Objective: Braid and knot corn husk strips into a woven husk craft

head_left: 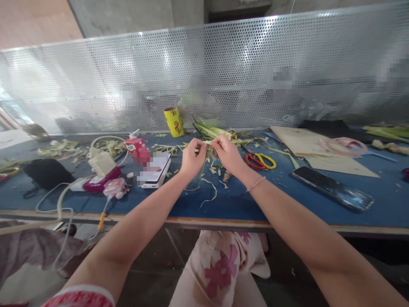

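Both arms reach forward over the blue worktop [243, 209], coming in from the two lower corners and angling inward, so the forearms make a sort of upside-down V; the left hand [193, 157] and right hand [227, 153] are nearly touching at the top of it, just above the plant scraps. Backs of both hands are mostly up; wrists look only slightly bent; the fingers are curled in, with thumb and index tips pinched together on each side. They're grasping a small pale bit of plant [208, 142], which sits right in the gap between the two hands; its exact shape is too small to make out, tbh.

Right wrist has a thin bracelet [256, 184]; a red and white sleeve [79, 297] shows high up on the left arm.

Just behind the hands there's a bunch of green stalks [213, 129] lying on the worktop; a yellow can [174, 122] stands behind the left hand, close to the perforated metal screen [198, 76]; scissors [260, 161] with one red and one yellow handle lie near the right hand; further right, a dark phone [332, 187] lies flat beside the right forearm.
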`<control>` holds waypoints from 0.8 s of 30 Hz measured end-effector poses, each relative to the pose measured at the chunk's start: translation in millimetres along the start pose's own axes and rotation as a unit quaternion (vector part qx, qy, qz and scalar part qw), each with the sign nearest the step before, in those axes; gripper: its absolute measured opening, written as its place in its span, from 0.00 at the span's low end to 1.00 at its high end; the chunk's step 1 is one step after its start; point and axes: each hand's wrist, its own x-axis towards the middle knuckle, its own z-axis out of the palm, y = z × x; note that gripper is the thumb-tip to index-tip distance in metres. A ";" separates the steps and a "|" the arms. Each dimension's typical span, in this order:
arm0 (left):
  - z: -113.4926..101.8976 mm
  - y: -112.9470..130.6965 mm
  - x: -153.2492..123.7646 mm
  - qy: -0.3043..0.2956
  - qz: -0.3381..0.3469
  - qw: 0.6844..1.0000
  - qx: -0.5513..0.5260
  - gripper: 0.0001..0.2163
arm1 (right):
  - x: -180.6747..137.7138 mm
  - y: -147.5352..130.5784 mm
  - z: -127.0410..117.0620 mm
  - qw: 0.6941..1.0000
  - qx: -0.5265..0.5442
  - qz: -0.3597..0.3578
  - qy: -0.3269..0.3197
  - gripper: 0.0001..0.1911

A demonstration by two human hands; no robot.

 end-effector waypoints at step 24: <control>-7.1 -4.7 6.8 -0.057 0.116 0.990 0.062 0.07 | 9.6 15.0 2.0 0.992 0.108 0.066 0.015 0.16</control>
